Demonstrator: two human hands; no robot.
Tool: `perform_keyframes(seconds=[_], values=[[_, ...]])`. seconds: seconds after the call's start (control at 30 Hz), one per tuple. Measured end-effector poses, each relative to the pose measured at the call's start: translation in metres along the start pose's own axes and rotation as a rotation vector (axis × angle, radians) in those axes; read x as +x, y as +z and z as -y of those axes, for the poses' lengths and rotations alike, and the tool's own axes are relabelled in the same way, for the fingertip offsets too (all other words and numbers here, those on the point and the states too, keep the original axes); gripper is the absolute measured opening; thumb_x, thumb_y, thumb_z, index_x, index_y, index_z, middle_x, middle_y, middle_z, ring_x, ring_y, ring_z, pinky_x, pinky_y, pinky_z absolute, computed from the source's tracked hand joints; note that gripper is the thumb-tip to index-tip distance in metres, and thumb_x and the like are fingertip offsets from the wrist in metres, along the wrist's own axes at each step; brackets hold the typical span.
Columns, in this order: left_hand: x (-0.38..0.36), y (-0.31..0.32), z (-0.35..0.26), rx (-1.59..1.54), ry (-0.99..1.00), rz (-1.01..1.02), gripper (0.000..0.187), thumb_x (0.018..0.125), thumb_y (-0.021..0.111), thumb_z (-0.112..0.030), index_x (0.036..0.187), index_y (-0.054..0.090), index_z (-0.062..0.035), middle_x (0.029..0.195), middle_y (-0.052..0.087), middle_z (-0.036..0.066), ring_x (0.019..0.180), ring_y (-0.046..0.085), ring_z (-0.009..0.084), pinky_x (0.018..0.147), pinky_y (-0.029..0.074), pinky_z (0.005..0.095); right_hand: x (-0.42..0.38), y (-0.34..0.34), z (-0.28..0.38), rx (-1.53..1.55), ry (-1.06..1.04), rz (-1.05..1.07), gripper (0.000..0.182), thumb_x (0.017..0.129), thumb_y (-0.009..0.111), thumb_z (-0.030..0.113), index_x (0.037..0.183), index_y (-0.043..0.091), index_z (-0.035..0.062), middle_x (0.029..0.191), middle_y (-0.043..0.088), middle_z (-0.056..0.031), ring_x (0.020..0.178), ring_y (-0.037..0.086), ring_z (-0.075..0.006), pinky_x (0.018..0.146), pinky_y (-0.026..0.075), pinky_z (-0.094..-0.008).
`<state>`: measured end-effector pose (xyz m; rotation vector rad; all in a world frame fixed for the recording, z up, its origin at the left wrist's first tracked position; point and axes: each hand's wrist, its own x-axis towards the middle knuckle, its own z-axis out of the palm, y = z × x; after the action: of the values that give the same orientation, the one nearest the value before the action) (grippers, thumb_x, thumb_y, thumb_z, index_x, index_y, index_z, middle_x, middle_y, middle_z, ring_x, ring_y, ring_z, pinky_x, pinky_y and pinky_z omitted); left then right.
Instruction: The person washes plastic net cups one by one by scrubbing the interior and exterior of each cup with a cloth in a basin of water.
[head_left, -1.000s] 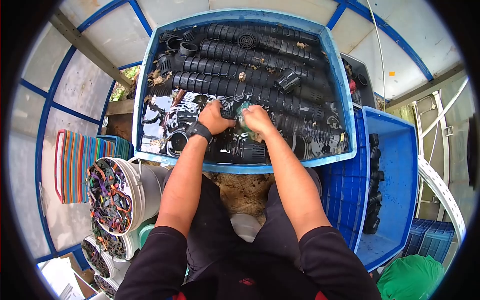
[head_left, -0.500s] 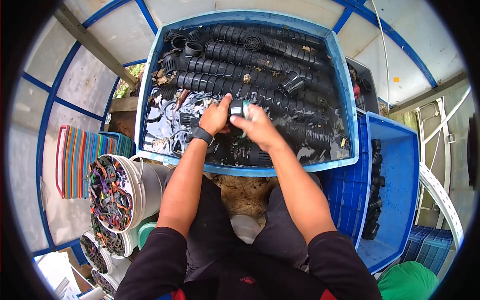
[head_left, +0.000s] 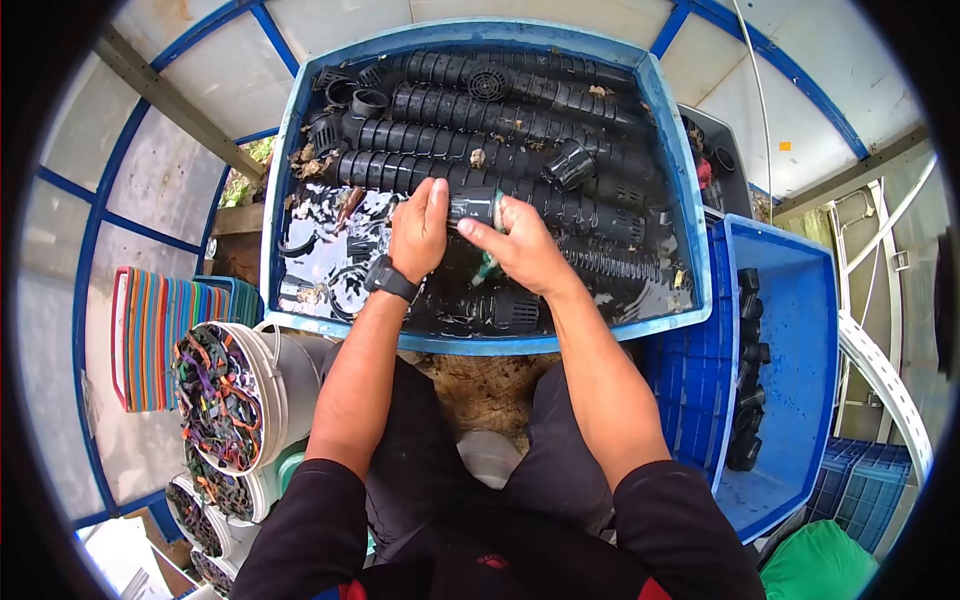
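A big blue tub of dark water holds long stacks of black slotted net pots. Above the water I hold one black net pot between both hands. My left hand, with a black wristwatch, grips its left side. My right hand presses a green scrubbing pad against its right side, and most of the pad is hidden under my palm.
A second blue crate at the right holds a row of black pots. White buckets of coloured strips stand at the lower left, beside a striped tray. A green bag lies at the lower right. Leaves float in the tub.
Both hands have risen out of the water with the pot and moved slightly away from me. The left hand's fingers now stretch up along the pot.
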<state>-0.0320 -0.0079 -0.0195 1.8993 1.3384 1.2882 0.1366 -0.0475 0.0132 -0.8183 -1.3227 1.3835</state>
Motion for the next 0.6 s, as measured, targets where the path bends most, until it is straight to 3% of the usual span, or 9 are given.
perform_keyframes(seconds=[0.03, 0.1, 0.13, 0.2, 0.27, 0.3, 0.43, 0.53, 0.6], values=[[0.001, -0.001, 0.001, 0.003, -0.003, -0.005, 0.031, 0.098, 0.060, -0.030, 0.103, 0.059, 0.0007, 0.073, 0.064, 0.021, 0.063, 0.062, 0.0376, 0.058, 0.048, 0.0425, -0.001, -0.001, -0.006, -0.138, -0.016, 0.010, 0.016, 0.093, 0.067, 0.012, 0.101, 0.065, -0.0025, 0.095, 0.071, -0.0058, 0.086, 0.063, -0.0088, 0.077, 0.051, -0.0288], [0.002, -0.006, -0.003, -0.189, -0.562, 0.294, 0.060, 0.100, 0.041, -0.052, 0.103, 0.062, 0.0041, 0.076, 0.066, 0.019, 0.055, 0.062, 0.0284, 0.054, 0.048, 0.0369, 0.000, 0.002, -0.021, -0.255, -0.009, -0.043, 0.011, 0.092, 0.066, 0.008, 0.091, 0.064, -0.0030, 0.085, 0.071, -0.0101, 0.078, 0.064, -0.0100, 0.072, 0.051, -0.0296], [0.002, -0.008, -0.009, -0.284, -0.846, 0.450, 0.076, 0.101, 0.032, -0.063, 0.103, 0.063, 0.0059, 0.078, 0.067, 0.018, 0.051, 0.062, 0.0237, 0.052, 0.049, 0.0341, 0.001, -0.003, -0.023, -0.188, 0.131, 0.009, 0.014, 0.098, 0.062, 0.010, 0.103, 0.065, -0.0015, 0.096, 0.068, -0.0007, 0.083, 0.059, -0.0066, 0.077, 0.050, -0.0267], [-0.002, -0.002, -0.020, -0.147, -0.153, 0.064, 0.056, 0.095, 0.059, -0.050, 0.115, 0.062, 0.0014, 0.097, 0.068, 0.018, 0.085, 0.069, 0.0300, 0.075, 0.053, 0.0392, 0.011, -0.005, -0.025, 0.042, 0.107, -0.128, 0.020, 0.097, 0.064, 0.020, 0.095, 0.065, -0.0001, 0.087, 0.069, -0.0035, 0.078, 0.061, -0.0093, 0.070, 0.048, -0.0283], [0.007, -0.026, -0.049, 0.137, 0.374, 0.224, 0.048, 0.087, 0.073, -0.033, 0.119, 0.061, -0.0003, 0.110, 0.065, 0.017, 0.105, 0.064, 0.0349, 0.090, 0.050, 0.0407, 0.016, -0.015, -0.017, 0.307, 0.264, -0.257, 0.030, 0.101, 0.060, 0.031, 0.100, 0.066, 0.0021, 0.096, 0.067, -0.0010, 0.085, 0.058, -0.0081, 0.078, 0.046, -0.0267], [0.005, -0.023, -0.049, 0.126, 0.372, 0.235, 0.052, 0.081, 0.078, -0.029, 0.122, 0.060, -0.0016, 0.117, 0.062, 0.018, 0.104, 0.062, 0.0364, 0.085, 0.051, 0.0402, 0.015, -0.013, -0.010, 0.337, 0.304, -0.324, 0.031, 0.102, 0.059, 0.032, 0.100, 0.066, 0.0021, 0.097, 0.067, -0.0008, 0.087, 0.058, -0.0079, 0.079, 0.046, -0.0266], [-0.002, -0.006, -0.030, 0.046, 0.125, 0.129, 0.036, 0.089, 0.070, -0.031, 0.107, 0.061, -0.0008, 0.094, 0.063, 0.020, 0.088, 0.064, 0.0350, 0.075, 0.050, 0.0395, 0.003, -0.003, -0.010, 0.383, 0.214, -0.191, 0.032, 0.102, 0.058, 0.034, 0.101, 0.066, 0.0023, 0.100, 0.067, -0.0016, 0.089, 0.060, -0.0086, 0.082, 0.046, -0.0266], [0.001, 0.004, -0.008, -0.002, -0.072, -0.024, 0.044, 0.100, 0.053, -0.045, 0.094, 0.059, -0.0020, 0.067, 0.062, 0.015, 0.062, 0.062, 0.0323, 0.057, 0.048, 0.0397, -0.004, 0.011, -0.011, -0.170, -0.076, -0.077, 0.025, 0.096, 0.066, 0.023, 0.095, 0.064, -0.0015, 0.086, 0.069, -0.0037, 0.083, 0.061, -0.0092, 0.080, 0.048, -0.0281], [0.000, -0.008, -0.007, -0.393, -0.824, 0.331, 0.050, 0.100, 0.051, -0.051, 0.096, 0.059, -0.0019, 0.069, 0.061, 0.008, 0.062, 0.061, 0.0207, 0.054, 0.046, 0.0332, 0.000, 0.004, -0.030, -0.427, -0.155, -0.099, 0.023, 0.094, 0.067, 0.019, 0.094, 0.063, -0.0032, 0.078, 0.068, -0.0043, 0.079, 0.060, -0.0093, 0.075, 0.049, -0.0291]])
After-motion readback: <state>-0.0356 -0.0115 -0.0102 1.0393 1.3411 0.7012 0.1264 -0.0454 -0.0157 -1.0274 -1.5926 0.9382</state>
